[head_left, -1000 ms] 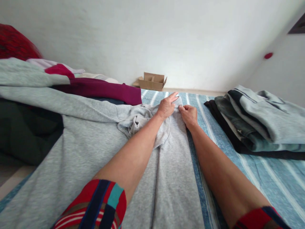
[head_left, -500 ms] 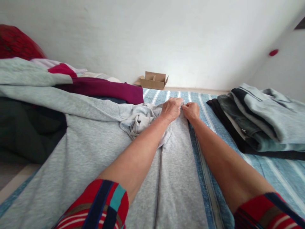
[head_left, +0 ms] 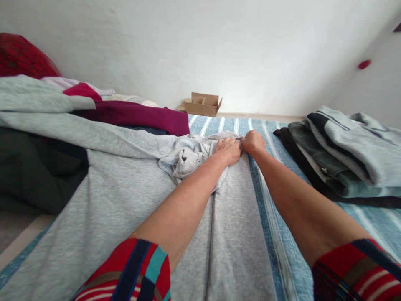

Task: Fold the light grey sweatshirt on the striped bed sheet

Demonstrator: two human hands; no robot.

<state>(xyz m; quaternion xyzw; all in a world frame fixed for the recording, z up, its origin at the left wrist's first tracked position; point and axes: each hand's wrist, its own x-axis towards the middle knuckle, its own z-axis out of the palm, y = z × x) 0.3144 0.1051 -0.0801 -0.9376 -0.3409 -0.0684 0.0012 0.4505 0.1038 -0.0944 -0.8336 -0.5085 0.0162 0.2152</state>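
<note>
Clamping grey garment (head_left: 134, 192) by its edge, right hand (head_left: 254, 142); left hand (head_left: 229, 151) grip unclear. We're judging it soft, best edge-held.

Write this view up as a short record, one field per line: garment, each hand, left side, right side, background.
Garment: gray top, spread on a striped sheet, partly bunched
Left hand: on the top, near its far edge
Right hand: curled at the far edge, seemingly gripping cloth
Left side: purple garment
Right side: folded clothes, stacked
Background: open cardboard box
</note>
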